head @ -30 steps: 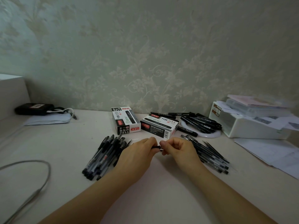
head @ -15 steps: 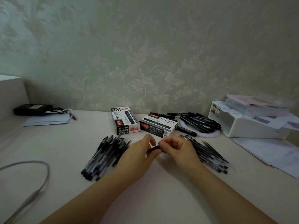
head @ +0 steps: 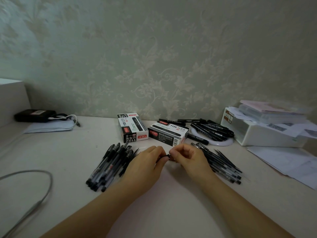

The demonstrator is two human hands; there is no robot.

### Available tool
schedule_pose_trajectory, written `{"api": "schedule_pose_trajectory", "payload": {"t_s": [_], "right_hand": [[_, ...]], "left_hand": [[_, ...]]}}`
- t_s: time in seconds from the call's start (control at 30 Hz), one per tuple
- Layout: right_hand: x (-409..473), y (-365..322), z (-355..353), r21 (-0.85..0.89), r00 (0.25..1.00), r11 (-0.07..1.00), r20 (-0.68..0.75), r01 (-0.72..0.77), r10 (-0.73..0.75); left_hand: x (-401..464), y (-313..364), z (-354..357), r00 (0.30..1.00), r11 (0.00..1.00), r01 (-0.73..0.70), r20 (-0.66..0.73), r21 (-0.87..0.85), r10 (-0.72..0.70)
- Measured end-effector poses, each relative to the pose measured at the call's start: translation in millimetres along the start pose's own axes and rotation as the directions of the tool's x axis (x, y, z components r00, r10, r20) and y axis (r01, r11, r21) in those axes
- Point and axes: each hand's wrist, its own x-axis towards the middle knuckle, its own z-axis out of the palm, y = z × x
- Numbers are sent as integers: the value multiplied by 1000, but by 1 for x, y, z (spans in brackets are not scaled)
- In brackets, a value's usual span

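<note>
My left hand (head: 145,166) and my right hand (head: 187,159) meet over the middle of the desk, fingertips pinching a small black pen (head: 166,156) between them; most of the pen is hidden by the fingers. A pile of capped black gel pens (head: 109,166) lies just left of my left hand. To the right of my right hand lies a heap of thin black refills (head: 223,164). Two black-and-white pen boxes (head: 132,127) (head: 169,133) sit behind the hands.
Black markers (head: 212,128) are piled on a white ring at the back. At back right stands a white box (head: 264,134) with loose papers (head: 284,160) in front of it. A black pouch (head: 35,115) and folded cloth lie far left, a grey cable (head: 42,189) at the near left.
Both hands stay together on the pen; the left thumb, lifted half a second ago, is back down on it. The view has shifted only slightly.
</note>
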Motion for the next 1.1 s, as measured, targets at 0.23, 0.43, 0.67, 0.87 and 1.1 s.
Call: {"api": "schedule_pose_trajectory", "payload": {"t_s": [0.23,0.43,0.67,0.87,1.1], "right_hand": [[0,0,0,10,1000,1000,19,2,-2],[0,0,1,-52,1000,999,-17,-2,1],[1,0,-1,-46,1000,999,17,-10,10],[1,-1,0,-45,999,998,-18,-41,40],[1,-1,-3,47,999,998,4,-47,47]], "left_hand": [[0,0,0,1000,1000,15,11,1,-15],[0,1,-1,1000,1000,6,0,-9,-6],[0,0,0,1000,1000,15,-11,-9,-15],[0,1,-1,1000,1000,1,-12,-24,-1],[1,1,0,1000,1000,23,-6,-9,-23]]}}
